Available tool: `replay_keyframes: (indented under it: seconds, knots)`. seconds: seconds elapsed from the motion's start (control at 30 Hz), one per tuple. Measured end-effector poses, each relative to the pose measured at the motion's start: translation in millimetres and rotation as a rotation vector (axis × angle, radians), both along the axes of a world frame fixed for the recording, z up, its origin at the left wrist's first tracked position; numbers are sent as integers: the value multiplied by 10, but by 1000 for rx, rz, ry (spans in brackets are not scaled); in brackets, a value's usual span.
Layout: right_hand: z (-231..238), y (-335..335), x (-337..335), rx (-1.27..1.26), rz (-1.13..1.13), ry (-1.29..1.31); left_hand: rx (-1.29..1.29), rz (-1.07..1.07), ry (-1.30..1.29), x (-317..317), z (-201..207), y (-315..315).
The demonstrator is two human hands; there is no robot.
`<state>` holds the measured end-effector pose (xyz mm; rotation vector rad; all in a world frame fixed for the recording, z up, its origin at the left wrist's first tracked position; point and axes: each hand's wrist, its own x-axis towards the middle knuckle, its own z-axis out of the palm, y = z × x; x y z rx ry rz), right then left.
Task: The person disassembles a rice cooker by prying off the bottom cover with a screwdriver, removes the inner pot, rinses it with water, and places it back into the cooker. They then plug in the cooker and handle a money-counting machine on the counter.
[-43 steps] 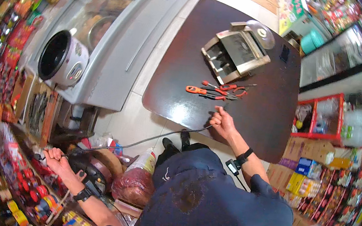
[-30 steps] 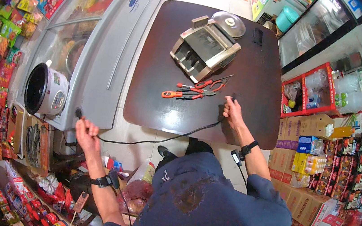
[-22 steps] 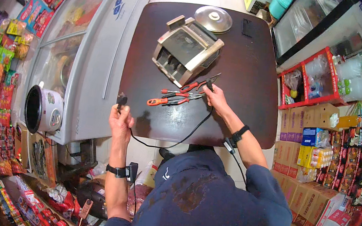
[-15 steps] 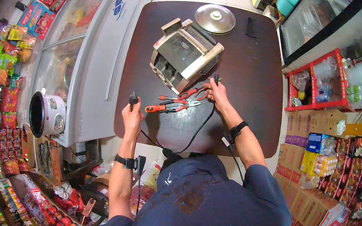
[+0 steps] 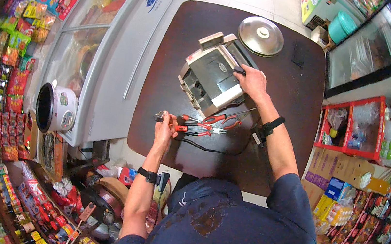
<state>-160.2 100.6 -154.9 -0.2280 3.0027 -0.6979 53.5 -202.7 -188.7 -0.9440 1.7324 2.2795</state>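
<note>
My left hand (image 5: pixel 165 127) is closed on the black plug (image 5: pixel 159 116) of a power cord (image 5: pixel 207 149), near the table's left front. The cord runs across the tabletop toward my right forearm. My right hand (image 5: pixel 254 84) grips the cord's other end, a black connector (image 5: pixel 239 70), over the right side of a grey and beige banknote counter (image 5: pixel 213 73). Whether the connector touches the machine I cannot tell. Between my hands lie red-handled pliers (image 5: pixel 216 131), a second red-handled tool (image 5: pixel 220 118) and a thin screwdriver shaft (image 5: pixel 246 111).
A dark table (image 5: pixel 161 83) bears a glass pot lid (image 5: pixel 260 36) at the back. Left stands a chest freezer (image 5: pixel 125 59) with a rice cooker (image 5: pixel 58 107) beside it. Red crates (image 5: pixel 351 126) and cardboard boxes (image 5: pixel 334 168) line the right side.
My right hand has moved forward with the connector, from beside the tools to over the banknote counter. My left hand has come closer to the pliers, still holding the plug. The view has shifted.
</note>
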Motion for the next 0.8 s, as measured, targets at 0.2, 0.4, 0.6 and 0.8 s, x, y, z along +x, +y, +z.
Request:
replay_keyframes:
  seconds: [0.2,0.4,0.6,0.8]
  knots:
    - [17,-32,-39,58,-31,89,76,70,-81,16,-260,-91]
    - [100,60,-194,10,-78,27,136,83,-134,105,-394,-186]
    - [102,-73,-263,-93,48,-163,134,100,-109,93,-460,-281]
    - [-111,-161,-334,-126,204,-95,132,90,-196,51,-564,-159]
